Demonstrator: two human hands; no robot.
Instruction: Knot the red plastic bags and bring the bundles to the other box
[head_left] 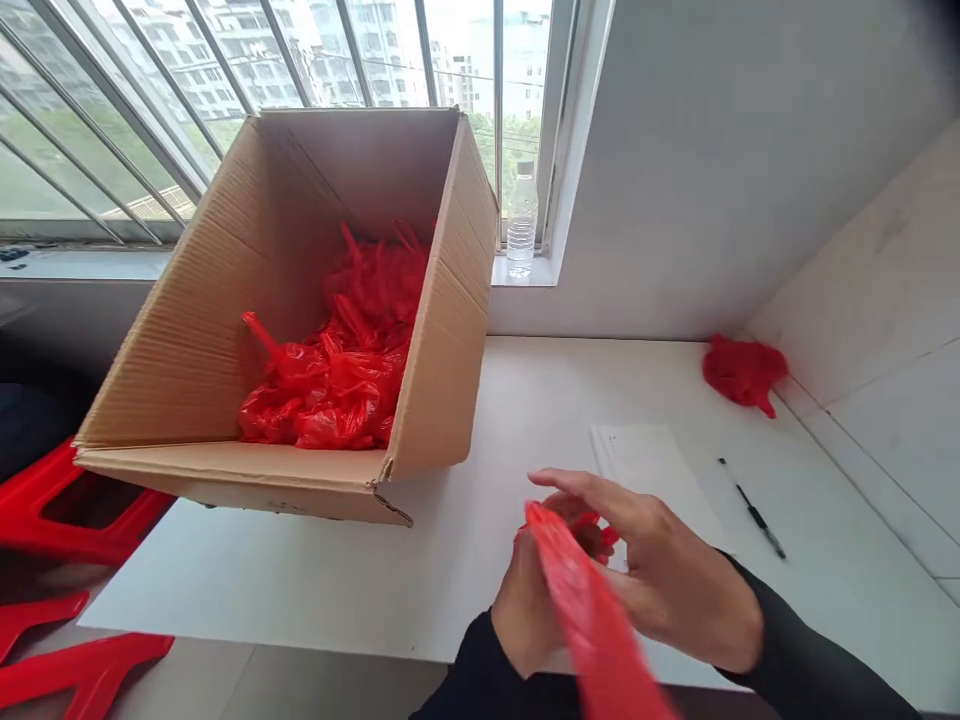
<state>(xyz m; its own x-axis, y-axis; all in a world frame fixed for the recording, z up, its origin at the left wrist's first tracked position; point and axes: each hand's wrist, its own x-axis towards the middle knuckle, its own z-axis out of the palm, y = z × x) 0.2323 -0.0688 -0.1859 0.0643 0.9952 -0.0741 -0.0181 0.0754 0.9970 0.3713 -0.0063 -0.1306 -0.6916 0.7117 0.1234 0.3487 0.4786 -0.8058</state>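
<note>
A red plastic bag [600, 630], twisted into a long strip, hangs over my left hand [529, 605] and runs down past the bottom of the picture, its lower part blurred. My left hand is closed around it, partly hidden behind the strip. My right hand [667, 565] meets it from the right, thumb and fingers curled in on a bit of the same red plastic that shows between them. The index finger of my right hand reaches over the top. Both hands are above the front part of the white table [300, 570].
An open cardboard box [442, 350] with crumpled red bags [345, 380] stands at the left by the barred window. Paper [645, 465], a black pen [757, 515] and another red bag [742, 372] lie right. A clear bottle [522, 220] stands on the sill; red stools [82, 530] sit lower left.
</note>
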